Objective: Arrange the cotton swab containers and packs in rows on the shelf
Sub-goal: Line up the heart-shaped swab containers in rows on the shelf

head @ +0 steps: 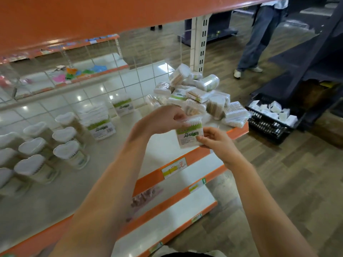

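Right now both hands hold one cotton swab pack point(189, 133) above the front edge of the shelf point(163, 145): the left hand point(163, 117) pinches its top, the right hand point(215, 143) grips its lower corner. At two o'clock of it lies a loose pile of packs point(200, 95); at nine o'clock stand the heart-lidded containers point(44, 145) in rows, with upright packs point(100, 123) behind them at ten o'clock

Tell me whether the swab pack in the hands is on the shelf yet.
Not yet. The swab pack is held above the shelf, gripped at its top by the left hand and at its lower edge by the right hand.
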A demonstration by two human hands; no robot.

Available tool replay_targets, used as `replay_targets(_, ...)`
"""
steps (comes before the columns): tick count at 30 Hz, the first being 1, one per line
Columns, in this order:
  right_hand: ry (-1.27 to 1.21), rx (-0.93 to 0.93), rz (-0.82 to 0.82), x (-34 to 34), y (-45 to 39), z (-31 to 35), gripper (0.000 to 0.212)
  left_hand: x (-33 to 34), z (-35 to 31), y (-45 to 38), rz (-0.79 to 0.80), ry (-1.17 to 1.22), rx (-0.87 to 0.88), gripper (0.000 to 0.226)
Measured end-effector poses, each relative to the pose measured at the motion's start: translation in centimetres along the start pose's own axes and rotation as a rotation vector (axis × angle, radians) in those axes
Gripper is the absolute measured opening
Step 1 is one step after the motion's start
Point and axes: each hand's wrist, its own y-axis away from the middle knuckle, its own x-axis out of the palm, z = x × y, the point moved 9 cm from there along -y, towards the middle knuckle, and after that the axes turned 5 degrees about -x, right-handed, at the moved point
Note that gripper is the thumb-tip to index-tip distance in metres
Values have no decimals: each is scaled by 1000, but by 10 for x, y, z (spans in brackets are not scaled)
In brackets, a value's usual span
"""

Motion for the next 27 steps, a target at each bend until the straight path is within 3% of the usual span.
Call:
replay_targets(4,133,-35,63,25,-14,9,9,-18,17,12,-71,-89,-18,30)
replay_targets(16,640,-134,143,115,-78,-2,30,-50,104,31,-171,-249,-193,30)
replay_targets(27,769,-221,245,145,-120,2,20,-54,143,14,-233,-396,-346,17)
